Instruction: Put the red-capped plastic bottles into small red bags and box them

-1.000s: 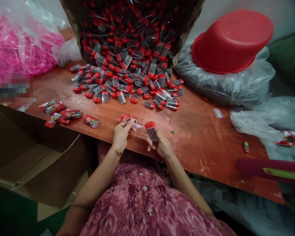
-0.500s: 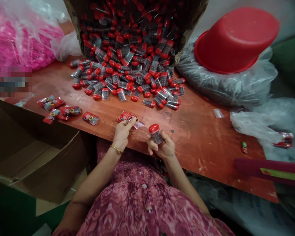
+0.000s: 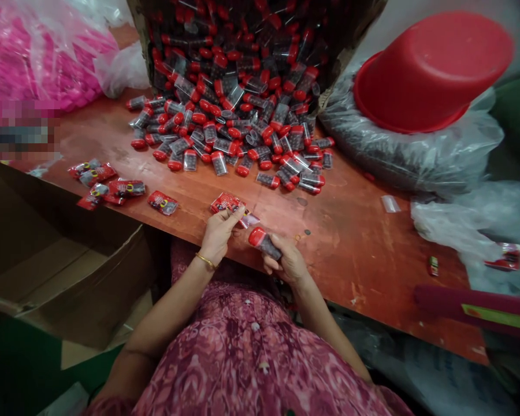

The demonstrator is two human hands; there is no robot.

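Note:
My left hand, with a gold bangle at the wrist, pinches a red printed plastic wrapper at the table's front edge. The wrapper has a clear end poking out past my fingertips; whether it is a single one or a stack, I cannot tell. Just to the right, my right hand grips a small clear bottle with a red cap and dark contents. It lies tilted, cap towards the wrapper and apart from it. Left of my hands lie several red-wrapped bottles.
A heap of red-capped bottles spills from a carton at the back. A red bucket rests on a filled plastic bag. Pink pieces in plastic are at left. Below the table's left edge stands an open cardboard box.
My right hand has tipped the bottle from nearly upright to slanting, its cap swinging left towards the wrapper. My left hand keeps its pinch. The camera view has shifted slightly.

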